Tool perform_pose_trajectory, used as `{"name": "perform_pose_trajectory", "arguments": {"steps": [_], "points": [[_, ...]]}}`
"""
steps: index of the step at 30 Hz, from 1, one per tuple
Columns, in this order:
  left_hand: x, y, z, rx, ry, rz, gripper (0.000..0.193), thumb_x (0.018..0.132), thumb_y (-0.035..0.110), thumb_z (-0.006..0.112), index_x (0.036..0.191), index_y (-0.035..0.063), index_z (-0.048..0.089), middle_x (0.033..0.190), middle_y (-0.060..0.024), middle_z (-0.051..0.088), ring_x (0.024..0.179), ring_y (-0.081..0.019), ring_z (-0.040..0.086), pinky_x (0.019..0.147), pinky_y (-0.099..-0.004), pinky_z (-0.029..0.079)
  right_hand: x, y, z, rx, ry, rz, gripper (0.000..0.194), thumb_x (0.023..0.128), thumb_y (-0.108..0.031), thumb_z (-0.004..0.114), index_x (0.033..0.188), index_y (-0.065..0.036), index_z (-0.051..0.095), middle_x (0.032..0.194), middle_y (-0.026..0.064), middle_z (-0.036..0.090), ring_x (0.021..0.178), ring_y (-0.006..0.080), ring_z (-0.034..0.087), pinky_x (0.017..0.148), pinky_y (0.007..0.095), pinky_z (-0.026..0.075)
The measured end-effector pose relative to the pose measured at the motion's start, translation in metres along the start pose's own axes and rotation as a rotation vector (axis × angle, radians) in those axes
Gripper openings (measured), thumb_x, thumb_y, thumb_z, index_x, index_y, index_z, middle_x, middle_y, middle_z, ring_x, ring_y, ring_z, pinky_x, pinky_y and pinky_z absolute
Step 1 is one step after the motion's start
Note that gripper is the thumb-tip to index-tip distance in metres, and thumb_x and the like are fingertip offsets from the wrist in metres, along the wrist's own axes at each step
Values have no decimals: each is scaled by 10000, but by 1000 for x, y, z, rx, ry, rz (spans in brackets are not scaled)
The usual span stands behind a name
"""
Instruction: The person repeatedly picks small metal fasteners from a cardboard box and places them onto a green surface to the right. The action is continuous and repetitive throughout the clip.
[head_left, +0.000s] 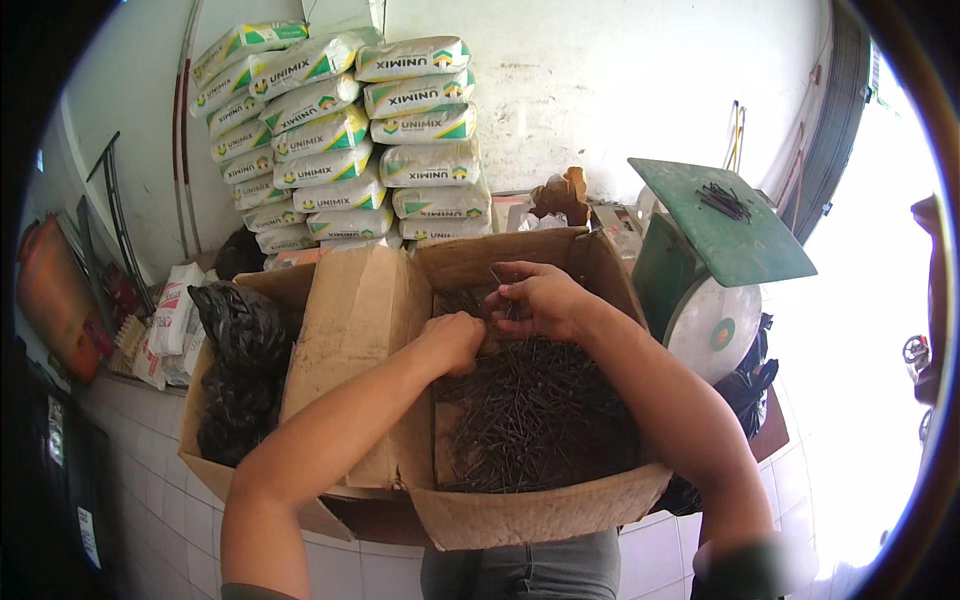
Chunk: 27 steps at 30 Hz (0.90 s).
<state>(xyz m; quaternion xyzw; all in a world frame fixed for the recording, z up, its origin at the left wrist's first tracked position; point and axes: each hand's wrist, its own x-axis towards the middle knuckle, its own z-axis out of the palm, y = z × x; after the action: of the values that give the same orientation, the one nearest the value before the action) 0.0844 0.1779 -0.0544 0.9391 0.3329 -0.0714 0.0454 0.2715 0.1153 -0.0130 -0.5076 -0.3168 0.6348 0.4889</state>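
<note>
An open cardboard box (540, 517) stands before me with a heap of dark metal nails (532, 405) inside. Over the far part of the heap is my right hand (536, 300), palm partly turned inward, with a few thin nails between its curled fingers. My left hand (454, 341) is close beside it at the box's left inner wall, fingers curled and facing away, so what it may hold is hidden. More nails lie in a small pile (724, 202) on the green platform (757, 244) of a dial scale (716, 330), right of the box.
Left of the nails are a closed cardboard carton (345, 360) and a black plastic bag (244, 360). Stacked Unimix cement-product sacks (330, 135) rise against the back wall. A torn brown paper bag (562, 199) sits behind the box. Black bags (750, 382) lie below the scale.
</note>
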Motion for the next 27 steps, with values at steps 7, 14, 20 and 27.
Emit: {"name": "perform_pose_trajectory", "arguments": {"steps": [7,14,20,27], "points": [[-4,8,-13,-1,-106,-10,303,794,70,755,1095,39,759,1139,-206,745,1123,-370,715,917,-470,600,2,-2,-4,99,-67,73,346,1061,-11,471,1406,20,470,1217,246,605,1017,367,642,972,725,540],[-6,7,-8,-22,-31,18,295,782,155,799,1061,62,775,1074,-192,755,1065,-364,728,902,-465,601,4,4,-2,13,-198,178,179,1031,-68,502,1193,1,533,1037,176,588,871,324,614,944,672,562],[-3,8,-8,28,-135,-38,315,787,132,775,1089,39,771,1123,-208,754,1093,-363,727,920,-460,601,-4,0,9,-19,5,193,164,1025,-254,559,1058,-94,572,890,56,532,770,206,559,702,400,527],[1,-6,-11,-133,20,33,348,701,261,866,939,20,785,938,-198,770,936,-356,752,834,-446,606,-1,6,11,-142,100,174,168,1065,-271,548,1052,-107,585,857,45,569,763,199,566,621,385,469]]}}
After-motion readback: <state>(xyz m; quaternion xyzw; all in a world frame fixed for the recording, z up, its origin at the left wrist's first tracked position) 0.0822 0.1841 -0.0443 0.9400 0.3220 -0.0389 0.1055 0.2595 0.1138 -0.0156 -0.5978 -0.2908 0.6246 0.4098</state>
